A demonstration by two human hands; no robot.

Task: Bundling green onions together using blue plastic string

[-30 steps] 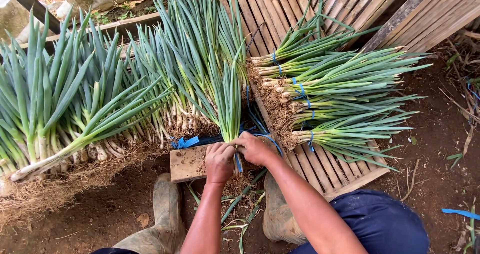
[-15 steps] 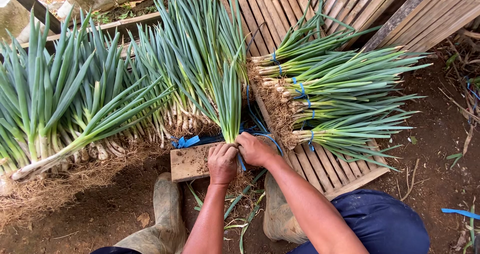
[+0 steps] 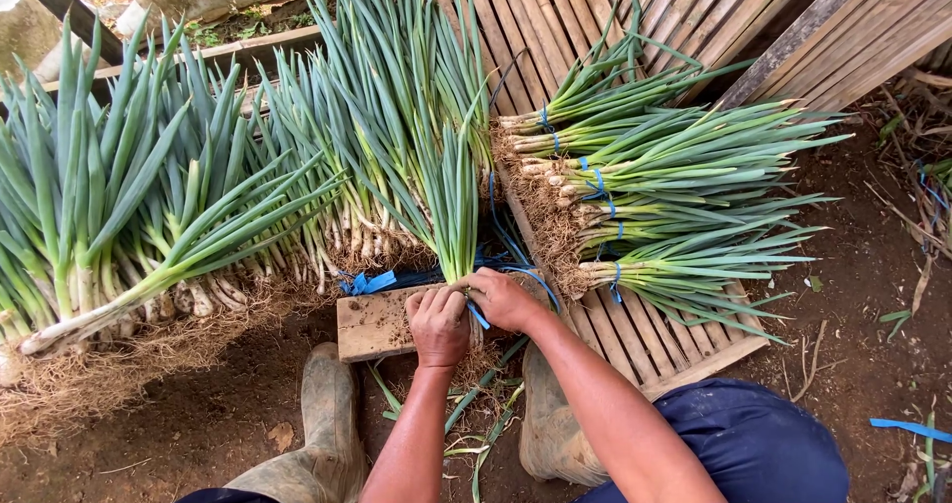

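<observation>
A bunch of green onions [image 3: 451,195] stands on a small wooden block [image 3: 372,326], leaves pointing away from me. My left hand [image 3: 438,326] is closed around its lower stems near the roots. Beside it, my right hand [image 3: 506,300] grips the same stems and pinches a blue tie strip [image 3: 478,314] that runs around the bunch. More blue strips [image 3: 365,283] lie behind the block.
Loose green onions [image 3: 149,215] with roots lie in a long row at the left. Tied bundles [image 3: 654,200] are stacked on a slatted wooden pallet [image 3: 650,339] at the right. My muddy boots [image 3: 327,419] stand on bare soil [image 3: 149,443].
Both hands have stayed on the bunch, shifting only slightly around the stems with the blue strip.
</observation>
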